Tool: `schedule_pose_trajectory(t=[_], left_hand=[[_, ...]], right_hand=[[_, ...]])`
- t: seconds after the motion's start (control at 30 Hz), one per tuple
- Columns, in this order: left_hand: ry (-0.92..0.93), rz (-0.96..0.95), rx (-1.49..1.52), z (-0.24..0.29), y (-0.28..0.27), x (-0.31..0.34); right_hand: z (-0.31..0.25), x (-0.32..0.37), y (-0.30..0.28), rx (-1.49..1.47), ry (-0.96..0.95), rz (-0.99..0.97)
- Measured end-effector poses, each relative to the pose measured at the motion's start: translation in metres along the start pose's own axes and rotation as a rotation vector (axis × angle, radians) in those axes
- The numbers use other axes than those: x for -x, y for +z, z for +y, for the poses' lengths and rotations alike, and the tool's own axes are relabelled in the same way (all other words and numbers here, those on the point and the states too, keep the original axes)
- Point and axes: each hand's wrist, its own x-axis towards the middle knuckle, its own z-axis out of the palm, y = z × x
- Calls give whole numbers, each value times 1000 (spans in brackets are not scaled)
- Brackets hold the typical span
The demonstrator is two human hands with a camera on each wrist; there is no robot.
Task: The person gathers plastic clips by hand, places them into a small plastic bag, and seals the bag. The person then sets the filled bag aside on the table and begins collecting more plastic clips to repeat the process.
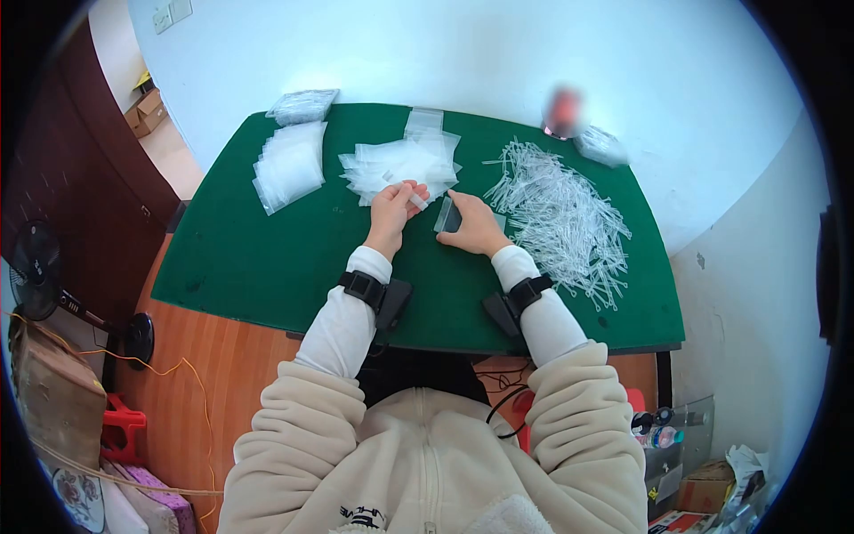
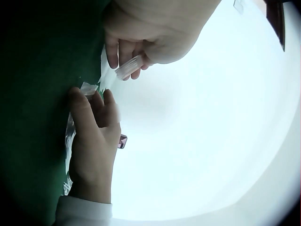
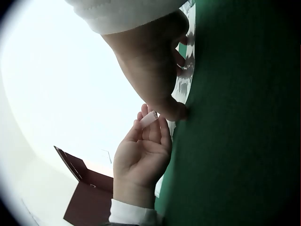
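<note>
My left hand (image 1: 390, 221) is palm up near the middle of the table, thumb and fingers pinching a small whitish plastic strip (image 2: 129, 67) with fine ridges along it. Beside it, my right hand (image 1: 478, 224) is low over the green cloth. Its thumb and fingers curve round a flat clear plastic bag (image 1: 441, 216), whose edges stick out on both sides of the hand. Just beyond both hands lies a loose pile of clear bags (image 1: 400, 160). To the right of my right hand spreads a large heap of thin clear plastic sticks with ringed ends (image 1: 569, 218).
A fanned stack of clear bags (image 1: 292, 165) lies at the left. Behind it is a wrapped packet (image 1: 304, 106), with another packet (image 1: 601, 145) at the back right. Beside that stands a blurred red object (image 1: 562, 114). A white wall (image 1: 445, 53) borders the table's far edge.
</note>
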Motion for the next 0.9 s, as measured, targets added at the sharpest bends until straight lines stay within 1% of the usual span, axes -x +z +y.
schedule_pose_trajectory(t=[0.2,0.23,0.3,0.33,0.43,0.5,0.63,0.7,0.77,0.87,0.9], left_hand=[[25,6,-4,-2,4,1],[27,6,-4,-3,4,1],[108,37,15,-8,7,1],[147,54,26,-10,9,0],[167,44,20,-17,11,-1],[179,38,9,-21,10,2],[141,-1,-35,-18,20,5],[63,-25,-8,-18,21,8],[10,-36,3,-23,17,10],[-93,-114,0,-23,13,5],[-97,-117,2,-20,11,6]], right_hand=[[-6,-1,-8,-21,60,-14],[-11,0,-9,-43,42,36],[-17,1,-12,-82,11,138],[-20,0,-14,-78,14,138],[-31,2,-10,-117,-82,308],[-35,9,-8,-129,-72,315],[-39,0,-14,-127,-89,380],[-39,4,-14,-100,-101,414],[-42,9,-14,-108,-65,404],[-45,14,-20,-115,-15,389],[-49,18,-30,-166,36,321]])
